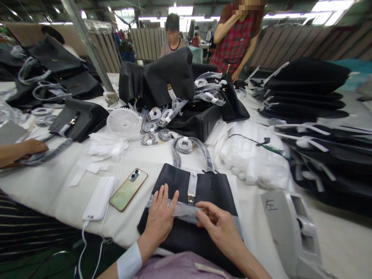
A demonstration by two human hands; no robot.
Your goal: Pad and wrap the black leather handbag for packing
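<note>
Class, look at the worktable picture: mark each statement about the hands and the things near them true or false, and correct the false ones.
1. The left hand lies flat on the black leather handbag. True.
2. The right hand holds the gold smartphone. False: it pinches a clear plastic strip across the bag; the phone lies apart on the white table cover.
3. The small white round fan stands beyond the phone. True.
4. The handbag's handles are bare. False: they are wrapped in plastic.

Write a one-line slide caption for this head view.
Both hands press a clear strip across a black handbag.
</note>
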